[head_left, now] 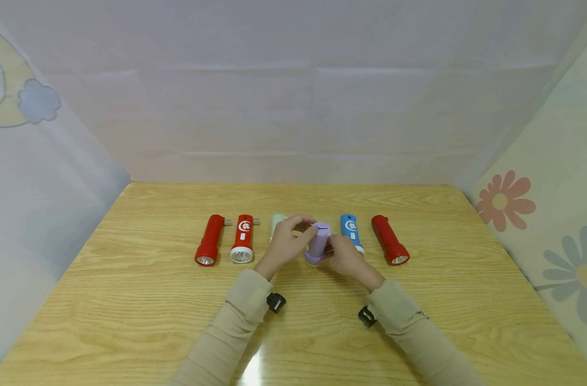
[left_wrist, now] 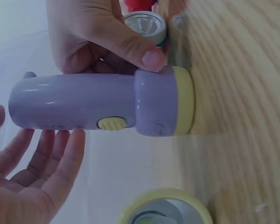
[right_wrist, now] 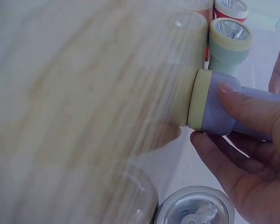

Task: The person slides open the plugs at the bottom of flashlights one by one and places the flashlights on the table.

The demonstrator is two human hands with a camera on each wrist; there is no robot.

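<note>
A purple flashlight (head_left: 316,245) with a yellow rim stands upright on its lens end, tail up, on the wooden table. In the right wrist view, my right hand (right_wrist: 256,158) grips its wide head between the thumb on one side and curled fingers on the other. My left hand (head_left: 287,242) is at the upper part; in the left wrist view its fairly straight fingers (left_wrist: 60,158) touch the barrel near the tail, and the thumb sits just off the tail end. A yellow slide switch (left_wrist: 112,123) faces the left wrist camera. A dark slit shows on the tail's top.
A mint flashlight (right_wrist: 229,42) lies partly behind my left hand. To the left lie a red flashlight (head_left: 210,241) and a red-and-white one (head_left: 243,236), both with metal prongs out. On the right are a blue flashlight (head_left: 350,229) and another red flashlight (head_left: 389,240).
</note>
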